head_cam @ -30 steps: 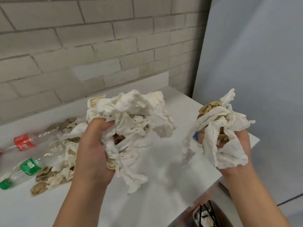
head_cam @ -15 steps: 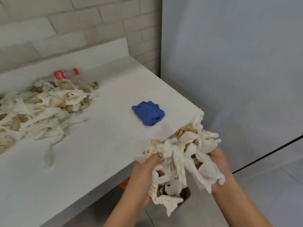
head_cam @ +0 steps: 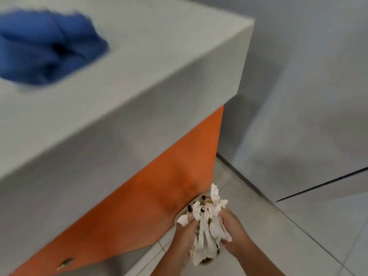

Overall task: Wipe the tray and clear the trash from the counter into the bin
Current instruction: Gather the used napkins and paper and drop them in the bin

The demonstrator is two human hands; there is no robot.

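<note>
Tissue trash (head_cam: 206,226) tight in fingers of left hand (head_cam: 184,239) and right hand (head_cam: 236,232), below counter (head_cam: 139,76) edge, above open floor (head_cam: 302,236)

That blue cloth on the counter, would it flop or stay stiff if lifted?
Probably floppy: the blue cloth lies bunched in soft folds. Likely light, and unlikely to roll, since it sits slumped on the counter.

Left hand (head_cam: 184,239) and right hand (head_cam: 235,233), lower right of frame: both bare. Left forearm (head_cam: 167,263), right forearm (head_cam: 262,261) bare to bottom edge. Fine detail lost to blur.
</note>
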